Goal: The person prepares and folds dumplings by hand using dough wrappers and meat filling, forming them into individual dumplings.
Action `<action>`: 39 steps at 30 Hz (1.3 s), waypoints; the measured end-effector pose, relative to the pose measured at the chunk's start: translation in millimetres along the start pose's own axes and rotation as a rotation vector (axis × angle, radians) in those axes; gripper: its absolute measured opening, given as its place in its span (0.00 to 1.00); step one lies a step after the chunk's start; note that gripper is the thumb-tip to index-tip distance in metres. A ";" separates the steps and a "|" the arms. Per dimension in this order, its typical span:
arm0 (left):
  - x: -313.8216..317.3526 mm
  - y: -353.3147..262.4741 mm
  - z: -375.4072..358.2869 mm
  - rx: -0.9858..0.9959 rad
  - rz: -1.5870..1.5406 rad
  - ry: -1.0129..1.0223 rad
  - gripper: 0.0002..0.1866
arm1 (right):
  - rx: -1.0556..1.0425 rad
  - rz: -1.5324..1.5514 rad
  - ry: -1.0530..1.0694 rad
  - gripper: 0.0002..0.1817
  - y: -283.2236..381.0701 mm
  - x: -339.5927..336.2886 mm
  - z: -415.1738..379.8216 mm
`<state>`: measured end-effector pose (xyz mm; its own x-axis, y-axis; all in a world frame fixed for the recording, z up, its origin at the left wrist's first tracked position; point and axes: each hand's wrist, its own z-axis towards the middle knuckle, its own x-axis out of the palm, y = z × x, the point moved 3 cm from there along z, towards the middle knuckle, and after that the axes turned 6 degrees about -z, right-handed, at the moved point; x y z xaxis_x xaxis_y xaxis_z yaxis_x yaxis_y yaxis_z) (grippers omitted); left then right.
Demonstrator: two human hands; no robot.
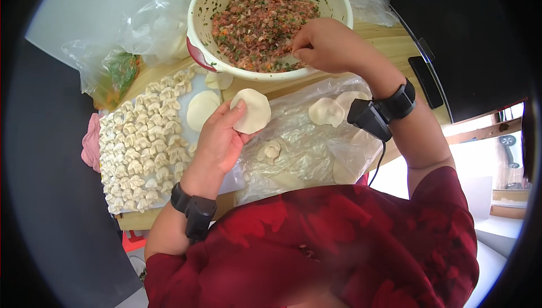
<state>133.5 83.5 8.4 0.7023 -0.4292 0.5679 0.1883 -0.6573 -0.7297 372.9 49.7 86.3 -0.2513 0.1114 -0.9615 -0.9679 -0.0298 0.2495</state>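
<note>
My left hand (217,139) holds a round dumpling wrapper (255,111), the thumb lying on its face and the fingers beneath. Above the near right rim of a large white bowl (197,23), my right hand (330,45) has its fingers closed in a pinch. Whatever they grip is mostly hidden; something pale shows below them against the chopped meat filling (259,23), which is flecked with green and orange. More wrappers (202,110) lie just left of my left hand. Rows of folded dumplings (141,144) cover a board farther left.
Clear plastic sheeting (293,139) lies on the wooden table, with a wrapper (326,111) and a small dough piece (270,151) on it. Plastic bags (155,29) sit behind the dumplings, one with greens inside. A black phone (425,82) rests at the right edge.
</note>
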 end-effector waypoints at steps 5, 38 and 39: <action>14.2 -2.3 2.4 0.010 -0.057 -0.017 0.21 | 0.055 0.225 0.027 0.09 -0.2 -4.9 -6.8; 22.9 -2.8 -16.7 -0.072 -0.200 0.159 0.24 | 0.054 0.374 -0.412 0.07 49.9 -4.5 -95.1; 23.5 -3.5 -17.1 -0.068 -0.203 0.163 0.24 | 0.016 0.356 -0.441 0.07 52.5 -3.5 -98.4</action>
<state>137.6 65.1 30.9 0.5344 -0.3746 0.7577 0.2635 -0.7780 -0.5704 323.1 -50.0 91.4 -0.5357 0.5017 -0.6792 -0.8221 -0.1264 0.5551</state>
